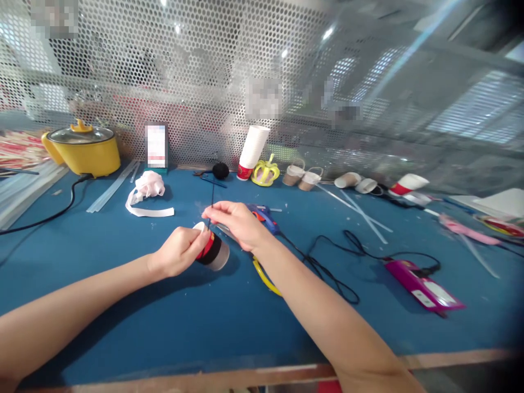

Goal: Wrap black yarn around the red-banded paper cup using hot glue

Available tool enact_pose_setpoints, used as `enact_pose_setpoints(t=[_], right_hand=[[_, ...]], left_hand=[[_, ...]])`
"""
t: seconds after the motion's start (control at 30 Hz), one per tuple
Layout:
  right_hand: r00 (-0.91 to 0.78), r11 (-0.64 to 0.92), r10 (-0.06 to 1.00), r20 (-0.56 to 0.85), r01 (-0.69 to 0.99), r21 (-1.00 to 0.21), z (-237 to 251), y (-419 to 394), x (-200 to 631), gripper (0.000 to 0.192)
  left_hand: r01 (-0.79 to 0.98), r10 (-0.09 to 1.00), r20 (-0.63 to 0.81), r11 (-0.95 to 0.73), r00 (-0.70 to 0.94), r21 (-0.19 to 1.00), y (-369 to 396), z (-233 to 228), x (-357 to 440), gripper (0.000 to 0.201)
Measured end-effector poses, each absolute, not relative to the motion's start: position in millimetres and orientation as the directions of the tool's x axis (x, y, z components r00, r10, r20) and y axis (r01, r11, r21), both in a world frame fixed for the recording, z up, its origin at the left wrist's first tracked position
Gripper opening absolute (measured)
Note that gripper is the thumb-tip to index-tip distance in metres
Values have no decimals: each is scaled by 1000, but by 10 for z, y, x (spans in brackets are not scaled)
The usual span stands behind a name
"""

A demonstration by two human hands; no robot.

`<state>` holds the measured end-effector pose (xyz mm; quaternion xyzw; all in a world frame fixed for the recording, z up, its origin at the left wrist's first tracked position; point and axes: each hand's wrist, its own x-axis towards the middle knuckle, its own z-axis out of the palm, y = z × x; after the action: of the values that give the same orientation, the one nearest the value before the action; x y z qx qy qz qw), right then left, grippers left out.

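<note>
A blue table (123, 305) fills most of the view, and behind it stands a perforated metal screen (204, 82). At the far left of the table sits a yellow cooking pot (84, 150) with a glass lid, its black cord running over the blue surface. Next in size is a stack of white paper cups (252, 150) leaning against the screen, with several small paper cups (303, 177) lying to its right. A magenta device (421, 286) lies at the right, joined to a black cable (327, 262). A white ribbon bow (148, 188) rests near the pot, and long clear glue sticks (110, 188) lie beside it.

In the middle, the person's left hand (178, 251) is closed around a paper cup (213, 250) with a red and black band — the cup lies tilted on its side, its open mouth toward the lower right, just above the table. The right hand (239, 221) pinches a thin black stick (212, 204) between thumb and fingertips; the stick stands almost upright and its lower end meets the cup near the left fingers. Just behind the right hand lies a blue glue gun (266, 218), and a yellow curved strip (264, 278) passes under the right forearm.
</note>
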<state>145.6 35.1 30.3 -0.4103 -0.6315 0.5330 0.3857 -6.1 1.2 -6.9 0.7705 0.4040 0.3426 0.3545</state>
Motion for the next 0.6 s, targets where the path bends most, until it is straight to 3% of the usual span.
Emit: enact_pose_setpoints(t=[0.2, 0.6], right_hand=[[-192, 205, 967, 170, 180, -962, 362, 318, 1614, 23], [-203, 257, 960, 193, 359, -897, 282, 321, 1593, 27]], left_hand=[[272, 945, 67, -160, 321, 949, 90, -32, -39, 48], [210, 922, 84, -174, 377, 962, 8, -25, -37, 49]])
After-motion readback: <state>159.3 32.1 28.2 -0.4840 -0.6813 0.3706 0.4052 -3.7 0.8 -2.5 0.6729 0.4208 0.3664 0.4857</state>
